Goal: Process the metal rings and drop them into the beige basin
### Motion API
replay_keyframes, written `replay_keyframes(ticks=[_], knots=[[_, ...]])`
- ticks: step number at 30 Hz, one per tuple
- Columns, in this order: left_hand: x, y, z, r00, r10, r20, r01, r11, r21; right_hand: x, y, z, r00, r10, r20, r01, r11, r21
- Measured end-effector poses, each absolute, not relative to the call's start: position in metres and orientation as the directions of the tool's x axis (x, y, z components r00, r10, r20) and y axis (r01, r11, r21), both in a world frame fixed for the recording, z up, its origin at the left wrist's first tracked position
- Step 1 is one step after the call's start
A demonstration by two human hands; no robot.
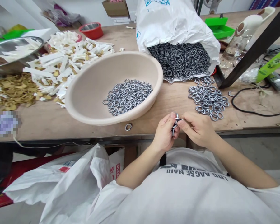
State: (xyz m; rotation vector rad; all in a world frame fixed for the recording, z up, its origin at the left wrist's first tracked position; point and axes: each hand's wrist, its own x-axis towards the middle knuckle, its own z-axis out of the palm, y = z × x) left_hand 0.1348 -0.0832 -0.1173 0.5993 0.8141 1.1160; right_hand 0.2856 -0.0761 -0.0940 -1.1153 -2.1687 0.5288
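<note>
From the head view, the left hand [164, 132] and the right hand [197, 129] meet just past the table's front edge, close to the chest; both are nearly closed, and between them they pinch a small cluster of rings [175, 123]; the fingertips bear on it from opposite sides, a close hold that suits such small work, and keeping it low over the table [154, 107] helps a slipped ring land within reach; the fingers hide most of the cluster, so I cannot tell how many rings it holds or whether they are linked.

Nearest the hands lies a loose pile [207, 98] of the same grey rings; one stray ring [128, 127] sits just beside the beige bowl [84, 102], which holds a shallow layer of rings [128, 97]; a white sack [175, 28] lies on its side beyond, with more rings [179, 60] spilling from its mouth.

Further left are heaped white strips [70, 53], gold tags [11, 91] and a steel basin [14, 46]; a red bowl [90, 30] stands at the far edge; a black cable [247, 105] curves across the right of the table.
</note>
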Motion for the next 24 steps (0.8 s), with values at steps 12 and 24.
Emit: replay_keyframes(ticks=[12, 24], knots=[[0.121, -0.089, -0.115, 0.293, 0.928, -0.232, -0.488, 0.354, 0.798, 0.328, 0.039, -0.133, -0.149, 0.955, 0.258, 0.881, 0.247, -0.403], [0.124, -0.068, -0.134, 0.345, 0.875, -0.340, -0.572, 0.484, 0.663, 0.293, -0.020, -0.106, -0.388, 0.919, 0.063, 0.170, 0.139, -0.976]])
